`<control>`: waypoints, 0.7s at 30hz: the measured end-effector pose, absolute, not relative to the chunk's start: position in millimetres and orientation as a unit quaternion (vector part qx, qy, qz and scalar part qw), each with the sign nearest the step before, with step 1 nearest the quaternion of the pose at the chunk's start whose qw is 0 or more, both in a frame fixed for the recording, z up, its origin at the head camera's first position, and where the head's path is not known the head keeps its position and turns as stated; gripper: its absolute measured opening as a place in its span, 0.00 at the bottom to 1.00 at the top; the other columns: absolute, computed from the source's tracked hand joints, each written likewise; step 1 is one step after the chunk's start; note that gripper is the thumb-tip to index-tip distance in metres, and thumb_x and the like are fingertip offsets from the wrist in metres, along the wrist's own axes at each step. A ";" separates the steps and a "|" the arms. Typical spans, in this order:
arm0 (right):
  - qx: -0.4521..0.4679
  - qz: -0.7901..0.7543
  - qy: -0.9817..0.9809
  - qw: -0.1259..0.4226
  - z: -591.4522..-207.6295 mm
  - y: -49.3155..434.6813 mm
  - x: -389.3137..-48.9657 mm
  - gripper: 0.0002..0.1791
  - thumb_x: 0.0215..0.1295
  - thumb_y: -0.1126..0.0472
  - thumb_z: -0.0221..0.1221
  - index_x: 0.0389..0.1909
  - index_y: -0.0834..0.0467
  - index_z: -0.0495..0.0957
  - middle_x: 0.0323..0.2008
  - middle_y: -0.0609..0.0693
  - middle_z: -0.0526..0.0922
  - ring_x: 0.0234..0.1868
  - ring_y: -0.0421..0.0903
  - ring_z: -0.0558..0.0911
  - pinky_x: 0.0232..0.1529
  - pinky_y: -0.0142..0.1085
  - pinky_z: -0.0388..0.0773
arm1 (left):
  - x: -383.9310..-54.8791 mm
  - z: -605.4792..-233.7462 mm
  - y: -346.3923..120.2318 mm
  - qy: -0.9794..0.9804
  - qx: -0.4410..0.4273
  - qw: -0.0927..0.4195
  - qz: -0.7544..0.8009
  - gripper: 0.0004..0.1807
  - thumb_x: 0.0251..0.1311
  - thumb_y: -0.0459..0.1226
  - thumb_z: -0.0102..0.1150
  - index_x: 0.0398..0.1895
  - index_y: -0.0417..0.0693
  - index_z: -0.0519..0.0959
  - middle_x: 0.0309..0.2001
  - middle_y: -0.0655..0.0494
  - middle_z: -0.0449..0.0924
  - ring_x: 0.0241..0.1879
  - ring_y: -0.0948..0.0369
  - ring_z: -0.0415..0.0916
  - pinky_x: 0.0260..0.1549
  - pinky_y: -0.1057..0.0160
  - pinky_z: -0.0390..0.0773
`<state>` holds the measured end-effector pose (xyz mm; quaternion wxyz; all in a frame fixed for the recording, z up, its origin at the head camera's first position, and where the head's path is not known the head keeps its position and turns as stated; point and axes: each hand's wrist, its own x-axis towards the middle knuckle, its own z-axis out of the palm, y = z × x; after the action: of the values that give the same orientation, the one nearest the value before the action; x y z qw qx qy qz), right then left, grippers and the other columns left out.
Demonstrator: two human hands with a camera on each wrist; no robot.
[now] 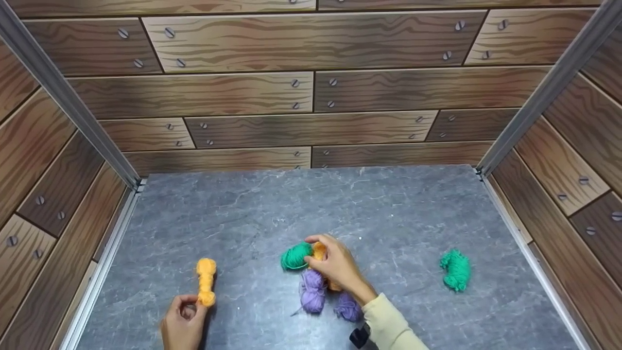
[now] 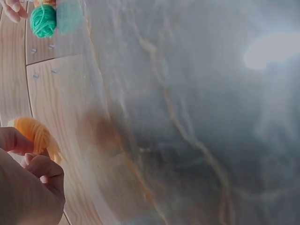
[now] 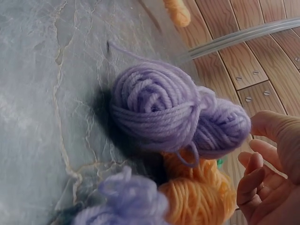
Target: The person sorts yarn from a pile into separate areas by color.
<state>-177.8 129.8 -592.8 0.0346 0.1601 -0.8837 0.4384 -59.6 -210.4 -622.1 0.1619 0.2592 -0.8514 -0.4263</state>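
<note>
My left hand [image 1: 182,322] pinches the lower end of an orange yarn skein [image 1: 206,282], narrow in the middle and bulging at both ends. In the left wrist view the same orange skein [image 2: 33,133] stands out past the thumb and fingers. Above the yarn cluster, my right hand [image 1: 335,262] has its thumb and index finger spread beside a green yarn ball [image 1: 295,256]. Between them shows another orange skein [image 1: 319,251], partly hidden by the hand. A purple skein [image 1: 312,291] lies just below. From the right wrist, loosely bent fingers [image 3: 253,187] appear beside the purple yarn [image 3: 154,103].
A second purple skein [image 1: 348,307] lies near the right forearm. Off to the right, a separate green skein [image 1: 456,270] rests on the grey marbled tabletop [image 1: 388,194]. Wood-patterned walls [image 1: 311,92] with metal corner rails [image 1: 544,92] enclose the back and sides.
</note>
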 end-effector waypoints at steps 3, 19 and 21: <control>0.169 0.429 -0.887 0.033 -593.2 125.6 -179.3 0.23 0.58 0.53 0.73 0.55 0.48 0.83 0.52 0.49 0.84 0.48 0.51 0.82 0.46 0.41 0.75 | -61.8 -622.3 -210.0 -0.855 0.249 0.166 -0.424 0.06 0.56 0.33 0.68 0.36 0.43 0.82 0.20 0.57 0.75 0.19 0.64 0.67 0.20 0.67 0.65; 0.162 0.400 -0.902 0.012 -598.7 111.8 -183.4 0.21 0.59 0.51 0.73 0.54 0.46 0.84 0.50 0.42 0.84 0.49 0.45 0.83 0.51 0.42 0.77 | -66.2 -625.7 -210.7 -0.857 0.263 0.094 -0.434 0.10 0.59 0.35 0.70 0.41 0.41 0.83 0.34 0.51 0.85 0.20 0.61 0.69 0.19 0.66 0.66; 0.161 0.393 -0.905 0.007 -599.8 111.0 -184.0 0.21 0.59 0.51 0.73 0.54 0.46 0.84 0.51 0.42 0.84 0.50 0.45 0.83 0.52 0.43 0.78 | -67.0 -625.6 -210.8 -0.857 0.262 0.092 -0.433 0.09 0.59 0.34 0.69 0.41 0.40 0.83 0.34 0.50 0.85 0.20 0.60 0.68 0.19 0.66 0.65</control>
<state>-184.0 111.0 -599.8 0.0075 0.1615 -0.9053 0.3929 -67.0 -210.8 -625.6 0.0920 0.2620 -0.8574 -0.4333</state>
